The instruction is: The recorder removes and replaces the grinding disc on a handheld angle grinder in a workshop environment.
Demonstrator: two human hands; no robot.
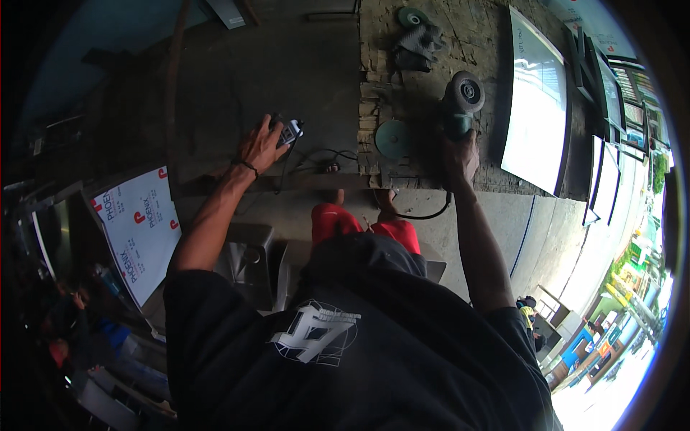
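Observation:
My right hand [462, 159] is wrapped round the body of an angle grinder [458, 126], whose dark round disc [467, 91] points away from me over the worn wooden bench top [483, 154]. Over the dark left part of the bench, my left hand [260, 149] has its fingers curled round a small grey and white boxy thing [290, 133]. A black cord [284, 169] hangs beside that thing; its exact kind is unclear. Just left of the grinder a flat green disc [393, 138] lies on the wood.
A grey glove or cloth [419, 47] and another green disc [412, 17] lie at the far side. To the right is a shiny metal sheet [535, 104]. A white printed panel [140, 233] stands at left, near steel basins [244, 266] below the bench.

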